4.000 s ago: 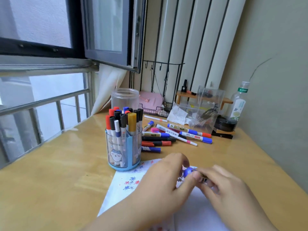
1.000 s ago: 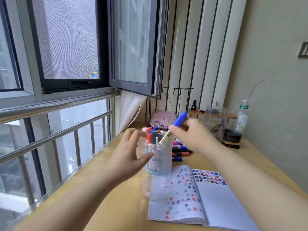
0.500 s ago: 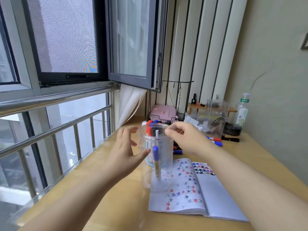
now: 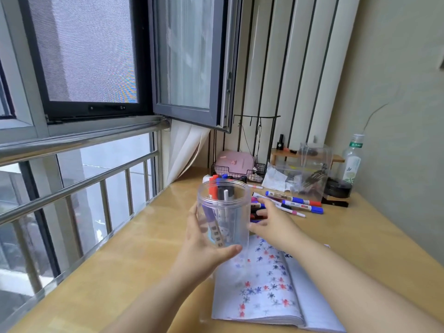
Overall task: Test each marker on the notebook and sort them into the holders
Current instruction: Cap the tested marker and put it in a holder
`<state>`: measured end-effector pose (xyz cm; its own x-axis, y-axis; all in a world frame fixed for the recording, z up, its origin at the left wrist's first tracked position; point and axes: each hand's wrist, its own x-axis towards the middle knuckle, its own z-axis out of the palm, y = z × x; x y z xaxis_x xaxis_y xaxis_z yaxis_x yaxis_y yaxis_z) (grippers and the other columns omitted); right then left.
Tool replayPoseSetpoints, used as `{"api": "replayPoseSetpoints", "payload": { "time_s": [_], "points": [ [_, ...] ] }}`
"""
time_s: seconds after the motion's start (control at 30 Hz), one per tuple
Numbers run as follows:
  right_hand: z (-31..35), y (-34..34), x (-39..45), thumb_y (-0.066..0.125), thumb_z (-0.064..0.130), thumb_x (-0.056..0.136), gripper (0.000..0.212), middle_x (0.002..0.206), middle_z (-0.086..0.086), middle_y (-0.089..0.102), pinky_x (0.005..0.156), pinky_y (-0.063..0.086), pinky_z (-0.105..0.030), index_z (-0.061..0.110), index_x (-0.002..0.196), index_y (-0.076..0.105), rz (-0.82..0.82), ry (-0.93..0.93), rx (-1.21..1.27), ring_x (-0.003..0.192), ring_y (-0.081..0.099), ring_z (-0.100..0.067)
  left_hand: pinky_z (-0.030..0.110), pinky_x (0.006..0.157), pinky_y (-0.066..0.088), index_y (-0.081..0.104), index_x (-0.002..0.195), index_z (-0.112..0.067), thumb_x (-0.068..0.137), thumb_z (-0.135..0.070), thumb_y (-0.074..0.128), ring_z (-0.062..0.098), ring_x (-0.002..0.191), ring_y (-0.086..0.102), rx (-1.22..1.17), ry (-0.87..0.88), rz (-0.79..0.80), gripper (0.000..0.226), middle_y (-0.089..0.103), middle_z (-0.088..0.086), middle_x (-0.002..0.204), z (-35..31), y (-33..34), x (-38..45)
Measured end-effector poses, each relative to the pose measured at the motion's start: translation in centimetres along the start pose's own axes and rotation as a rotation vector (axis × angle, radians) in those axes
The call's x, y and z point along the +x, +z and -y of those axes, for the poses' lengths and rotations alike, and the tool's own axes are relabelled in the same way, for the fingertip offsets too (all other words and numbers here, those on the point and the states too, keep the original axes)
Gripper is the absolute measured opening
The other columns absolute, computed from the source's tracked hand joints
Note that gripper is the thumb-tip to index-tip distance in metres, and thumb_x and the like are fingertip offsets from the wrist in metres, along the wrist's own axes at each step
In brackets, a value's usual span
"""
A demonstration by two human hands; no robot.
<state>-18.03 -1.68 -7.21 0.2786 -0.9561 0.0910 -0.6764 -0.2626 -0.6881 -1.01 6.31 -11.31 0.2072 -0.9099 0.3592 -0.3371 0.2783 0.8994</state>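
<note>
Head view | our left hand (image 4: 204, 246) grips the clear jar (image 4: 223, 215), blue marker (image 4: 212, 224) inside | right hand (image 4: 271, 224), fingers loose and empty, reaches the loose markers (image 4: 295, 204) just beyond its fingertips | step: sorting | next, likely: pinch one, test on the notebook (image 4: 269, 284)

Left hand (image 4: 204, 246) gripping; right hand (image 4: 271, 224) extended, seemingly relaxed.

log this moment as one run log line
left hand: holds clear jar | jar: blue marker inside | right hand: reaching loose markers
</note>
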Motion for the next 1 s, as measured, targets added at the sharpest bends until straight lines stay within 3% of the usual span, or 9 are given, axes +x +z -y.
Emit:
{"api": "replayPoseSetpoints", "payload": {
  "time_s": [0.1,0.27,0.4,0.53,0.63,0.73,0.9,1.0],
  "points": [
    [0.1,0.9,2.0,0.075,0.042,0.075,0.104,0.147,-0.001,0.039,0.100,0.042,-0.031,0.028,0.150,0.005,0.028,0.033,0.045,0.125,0.047,-0.019,0.024,0.088,0.038,0.005,0.114,-0.067,0.043,-0.052,0.082,-0.001,0.112,0.045,0.030,0.042,-0.044,0.106,0.045,-0.018,0.124,0.5,-0.9,0.6],
    [0.5,2.5,4.2,0.082,0.044,0.067,0.118,0.149,0.003,0.035,0.103,0.036,-0.028,0.023,0.151,0.001,0.072,0.051,0.135,0.133,0.039,-0.018,0.024,0.091,0.036,0.014,0.126,-0.057,0.039,-0.054,0.081,-0.002,0.116,0.044,0.071,0.067,-0.067,0.110,0.037,-0.032,0.125,1.8,-2.8,1.4],
    [0.0,4.0,5.4,0.087,0.044,0.057,0.132,0.147,0.010,0.033,0.106,0.039,-0.035,0.030,0.149,-0.005,0.124,0.064,0.194,0.130,0.041,-0.016,0.026,0.096,0.036,0.017,0.133,-0.048,0.036,-0.056,0.082,0.005,0.120,0.044,0.042,0.001,-0.098,0.117,0.045,-0.014,0.128,3.4,-4.1,1.9],
    [-0.3,4.9,6.2,0.088,0.044,0.053,0.128,0.140,0.010,0.040,0.105,0.042,-0.039,0.040,0.145,0.000,0.038,0.036,0.240,0.126,0.044,-0.016,0.021,0.088,0.035,0.020,0.136,-0.037,0.034,-0.056,0.083,0.009,0.118,0.046,0.022,-0.022,-0.117,0.122,0.047,-0.010,0.123,4.2,-4.4,2.9],
    [-0.1,5.7,7.1,0.089,0.040,0.052,0.117,0.133,0.013,0.046,0.103,0.043,-0.040,0.041,0.140,0.011,-0.008,0.016,0.288,0.120,0.048,-0.014,0.025,0.093,0.035,0.020,0.136,-0.039,0.034,-0.056,0.085,0.010,0.119,0.045,0.023,-0.011,-0.126,0.122,0.046,-0.009,0.126,4.4,-4.5,3.7],
    [0.2,6.6,8.2,0.086,0.048,0.041,0.121,0.135,0.007,0.049,0.103,0.044,-0.041,0.042,0.137,0.012,-0.048,0.021,0.301,0.120,0.050,-0.015,0.027,0.096,0.034,0.018,0.138,-0.039,0.035,-0.055,0.087,0.011,0.121,0.044,0.011,-0.011,-0.138,0.125,0.045,-0.007,0.130,4.6,-4.8,4.6],
    [0.4,7.4,9.5,0.088,0.030,0.059,0.114,0.140,0.004,0.040,0.104,0.035,-0.030,0.031,0.143,0.011,-0.111,0.003,0.337,0.125,0.040,-0.014,0.028,0.096,0.035,0.019,0.135,-0.040,0.033,-0.057,0.085,0.010,0.121,0.044,-0.005,-0.017,-0.145,0.123,0.046,-0.009,0.127,5.5,-4.8,6.1],
    [0.4,7.6,10.1,0.088,0.029,0.060,0.114,0.144,0.002,0.037,0.105,0.035,-0.032,0.033,0.143,0.009,-0.119,-0.003,0.343,0.127,0.039,-0.015,0.027,0.094,0.034,0.020,0.133,-0.041,0.033,-0.058,0.083,0.011,0.122,0.044,-0.021,-0.029,-0.147,0.120,0.047,-0.011,0.126,6.1,-4.9,6.8]
  ]
}}
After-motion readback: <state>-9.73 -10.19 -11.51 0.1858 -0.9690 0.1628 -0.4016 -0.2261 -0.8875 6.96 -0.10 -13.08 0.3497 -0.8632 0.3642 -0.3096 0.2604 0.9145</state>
